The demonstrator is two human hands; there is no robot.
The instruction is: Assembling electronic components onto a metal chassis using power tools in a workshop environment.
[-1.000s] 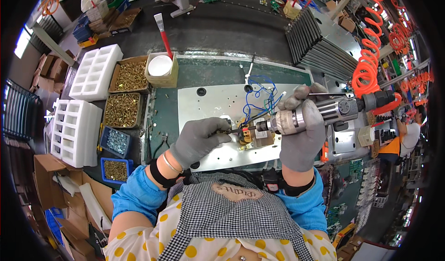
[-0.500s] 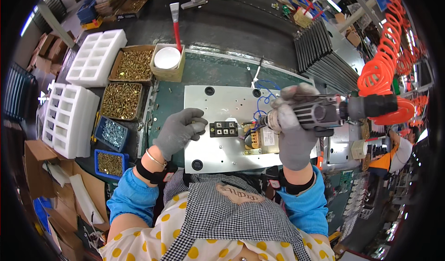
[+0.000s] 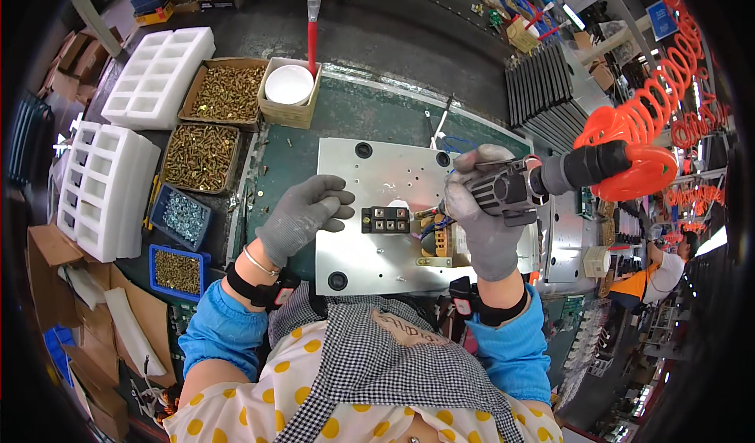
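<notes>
A silvery metal plate with round black feet or grommets at its corners lies before me. On it sit a black module with several metal terminals and, to the right, a yellow-wrapped coil part on a bracket. My left hand, in a grey glove, hovers at the plate's left side with its fingers curled together; whatever they pinch is hidden. My gloved right hand is wrapped around a dark air screwdriver, held nearly level above the plate's right side. Its tip is close to the coil part, partly covered by my fingers.
An orange coiled hose runs from the screwdriver to the upper right. Cartons of brass screws, blue bins of small hardware and white foam trays stand left. A box holds a white cup and red-handled brush. Another person is far right.
My right hand has drawn the screwdriver slightly left, and its hose end has swung up and left. The left hand stays beside the module, its fingers shifted a little.
</notes>
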